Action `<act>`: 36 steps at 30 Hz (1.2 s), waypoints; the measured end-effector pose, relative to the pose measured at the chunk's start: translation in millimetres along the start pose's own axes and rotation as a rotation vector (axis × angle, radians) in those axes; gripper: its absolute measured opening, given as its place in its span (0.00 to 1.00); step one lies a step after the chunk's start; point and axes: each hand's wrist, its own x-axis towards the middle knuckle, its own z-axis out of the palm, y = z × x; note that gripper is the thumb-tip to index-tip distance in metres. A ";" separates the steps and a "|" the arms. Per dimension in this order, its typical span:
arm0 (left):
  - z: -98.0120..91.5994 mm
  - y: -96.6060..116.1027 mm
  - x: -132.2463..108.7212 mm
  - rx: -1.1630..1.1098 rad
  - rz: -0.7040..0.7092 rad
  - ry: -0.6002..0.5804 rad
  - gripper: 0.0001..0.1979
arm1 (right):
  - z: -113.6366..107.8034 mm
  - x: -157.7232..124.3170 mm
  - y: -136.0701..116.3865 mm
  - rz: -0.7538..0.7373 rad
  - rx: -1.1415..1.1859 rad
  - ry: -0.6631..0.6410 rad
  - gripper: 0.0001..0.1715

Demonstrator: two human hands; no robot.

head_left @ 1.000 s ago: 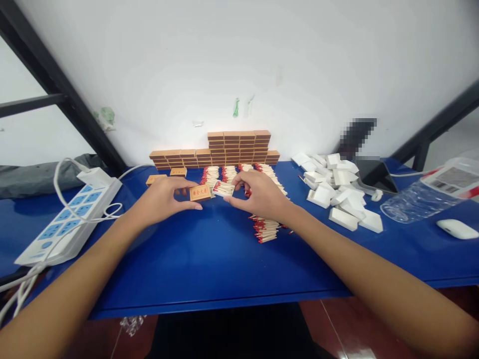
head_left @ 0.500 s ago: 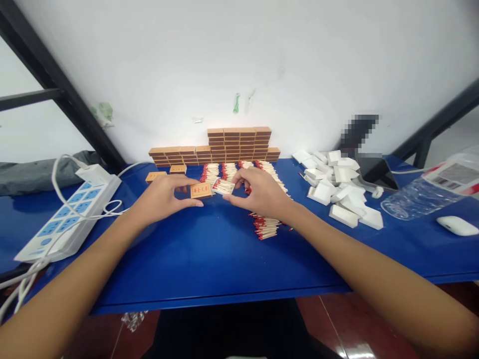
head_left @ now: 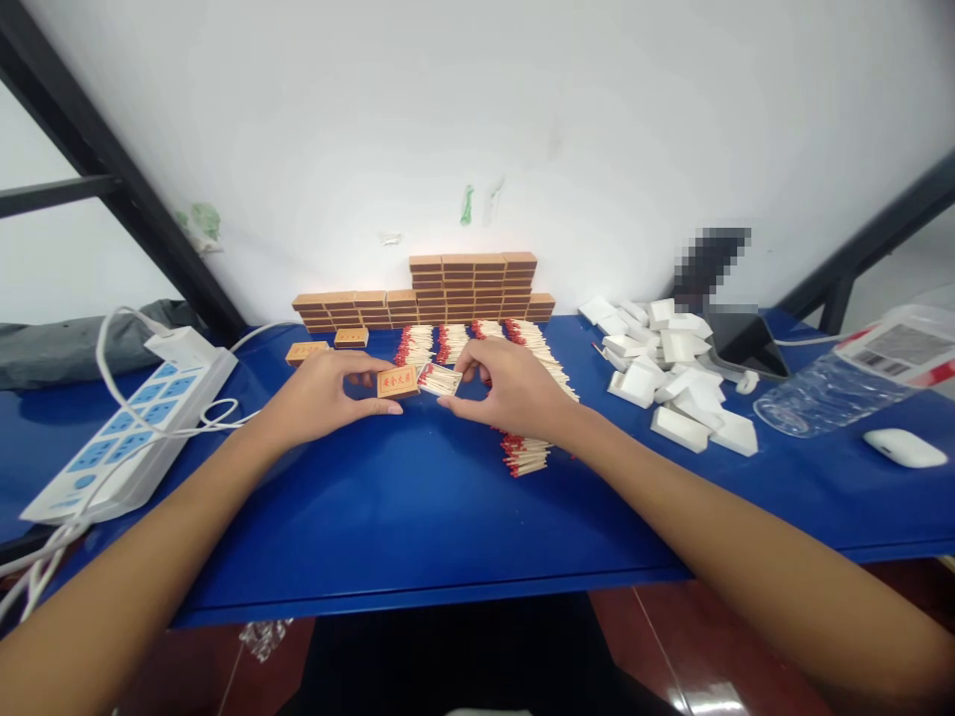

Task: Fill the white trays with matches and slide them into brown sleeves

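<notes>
My left hand (head_left: 320,398) pinches an orange matchbox sleeve (head_left: 397,381) with red lettering, just above the blue table (head_left: 418,507). My right hand (head_left: 511,390) grips a white inner tray full of red-tipped matches (head_left: 439,378), its end touching the sleeve's open side. Rows of loose matches (head_left: 526,452) lie under and behind my right hand.
Stacked orange matchboxes (head_left: 470,288) form a wall at the back, two more boxes (head_left: 320,348) lie left. A heap of white empty trays (head_left: 671,378) sits right, with a tablet (head_left: 746,343), plastic bag (head_left: 836,393) and white mouse (head_left: 902,447). A power strip (head_left: 126,438) with cables lies left.
The tray of matches has shifted left toward the sleeve, closing the gap between them. Both hands stay in nearly the same place.
</notes>
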 end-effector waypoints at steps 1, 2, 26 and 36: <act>-0.1 0.5 0.1 -0.006 -0.004 -0.005 0.36 | -0.1 -0.2 -0.2 -0.006 -0.002 -0.006 0.18; -0.2 1.1 0.2 -0.015 -0.008 -0.011 0.36 | -0.2 -0.3 -0.3 -0.013 -0.002 -0.013 0.17; -0.6 -1.9 0.6 -0.064 0.016 -0.016 0.35 | -1.6 0.6 4.3 -0.111 0.038 -0.115 0.15; -0.7 -7.9 1.1 -0.102 0.012 0.043 0.30 | 12.6 1.9 16.5 -0.059 0.153 -0.009 0.19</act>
